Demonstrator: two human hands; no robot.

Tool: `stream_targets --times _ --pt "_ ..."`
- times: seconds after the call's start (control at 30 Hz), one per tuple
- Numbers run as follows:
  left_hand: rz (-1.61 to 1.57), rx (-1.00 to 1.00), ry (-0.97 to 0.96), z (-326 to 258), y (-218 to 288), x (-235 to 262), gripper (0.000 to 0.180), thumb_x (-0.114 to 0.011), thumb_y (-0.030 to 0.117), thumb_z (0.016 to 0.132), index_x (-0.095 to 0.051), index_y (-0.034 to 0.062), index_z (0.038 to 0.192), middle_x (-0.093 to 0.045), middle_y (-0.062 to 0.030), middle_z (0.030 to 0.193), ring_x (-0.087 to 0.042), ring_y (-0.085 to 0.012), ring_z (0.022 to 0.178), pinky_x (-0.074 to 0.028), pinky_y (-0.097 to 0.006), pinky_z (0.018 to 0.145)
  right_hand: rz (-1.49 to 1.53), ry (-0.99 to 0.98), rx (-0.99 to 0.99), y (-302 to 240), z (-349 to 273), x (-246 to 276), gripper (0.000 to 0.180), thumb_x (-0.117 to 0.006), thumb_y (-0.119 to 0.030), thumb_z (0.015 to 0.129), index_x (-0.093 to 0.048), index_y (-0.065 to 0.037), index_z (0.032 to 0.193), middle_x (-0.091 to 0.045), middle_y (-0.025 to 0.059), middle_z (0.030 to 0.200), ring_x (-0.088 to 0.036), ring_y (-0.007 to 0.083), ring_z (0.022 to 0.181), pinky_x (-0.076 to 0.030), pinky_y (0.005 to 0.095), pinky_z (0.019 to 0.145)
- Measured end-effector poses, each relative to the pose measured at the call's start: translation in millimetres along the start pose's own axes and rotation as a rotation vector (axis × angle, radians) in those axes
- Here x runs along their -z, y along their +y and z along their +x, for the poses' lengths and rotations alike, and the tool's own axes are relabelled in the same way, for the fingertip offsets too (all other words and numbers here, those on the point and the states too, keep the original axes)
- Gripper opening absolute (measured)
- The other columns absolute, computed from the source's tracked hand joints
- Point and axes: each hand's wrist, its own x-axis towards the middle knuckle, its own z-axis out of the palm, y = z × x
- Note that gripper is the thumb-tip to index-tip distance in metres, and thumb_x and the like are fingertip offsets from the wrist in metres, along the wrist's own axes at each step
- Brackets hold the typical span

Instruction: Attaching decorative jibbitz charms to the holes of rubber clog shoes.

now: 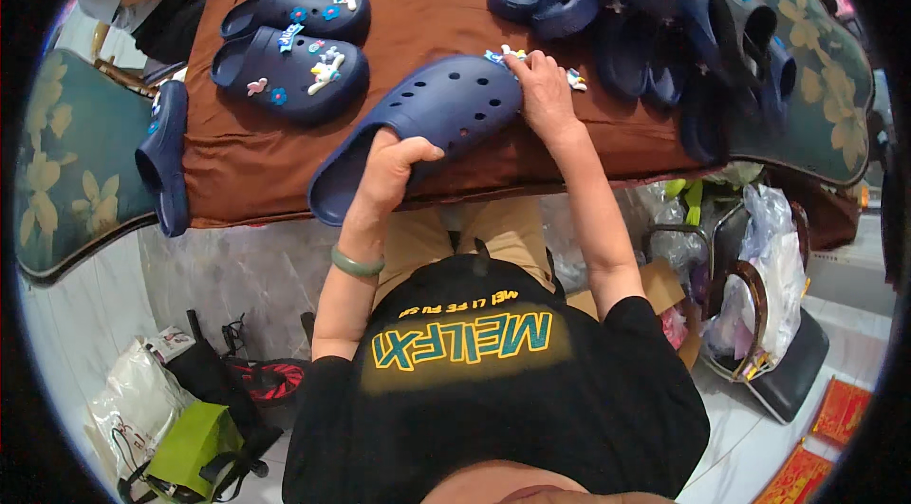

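Head view, near edge of the brown-clothed table [247, 172]. Item: one navy foam clog with round holes [427, 124], lying slantwise, heel overhanging the edge. Left hand [391, 172] closed around its heel rim, steadying it. Right hand [543, 91] at the toe, fingers pinched on small coloured shoe charms [503, 55]. Two finished clogs already studded with charms [294, 48] near the far left corner. Advice, my judgement: keep the heel braced, press each charm straight into its hole.

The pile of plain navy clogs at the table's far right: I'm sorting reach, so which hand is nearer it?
Right. The right hand rests at the toe of the held clog, just left of the pile of plain clogs; the left hand grips its heel, farther away.
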Motion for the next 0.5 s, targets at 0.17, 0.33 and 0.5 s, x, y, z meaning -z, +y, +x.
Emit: stream_targets --times 0.17,0.33,0.5 --pt "0.013 -0.006 0.004 -5 -11 6 0.05 -0.058 0.002 0.066 -0.055 -0.0032 0.116 -0.061 -0.008 0.109 -0.056 -0.0184 0.1 -0.042 -0.029 0.092 0.019 0.128 0.124 13 13 -4 0.025 -0.062 -0.009 0.076 -0.065 -0.014 0.1 -0.056 0.0072 0.092 -0.054 0.0275 0.088 -0.047 0.0377 0.073" --pt "-0.059 0.039 -0.09 2 1 8 0.055 -0.059 0.002 0.066 -0.051 -0.0017 0.121 -0.057 -0.007 0.114 -0.052 -0.0177 0.105 -0.04 -0.03 0.094 0.178 0.184 0.08 22 16 -1 0.017 -0.065 -0.007 0.076 -0.066 -0.01 0.093 -0.059 0.0082 0.093 -0.055 0.0288 0.086 -0.049 0.0387 0.073" --pt "-0.128 0.037 -0.147 4 4 10 0.057 -0.057 -0.001 0.066 -0.05 -0.0025 0.123 -0.056 -0.0073 0.116 -0.051 -0.0177 0.108 -0.04 -0.03 0.095 0.058 0.023 0.201 12 14 -11 0.031 -0.06 -0.008 0.077 -0.061 -0.012 0.107 -0.059 0.0079 0.095 -0.056 0.0275 0.088 -0.049 0.0371 0.076"
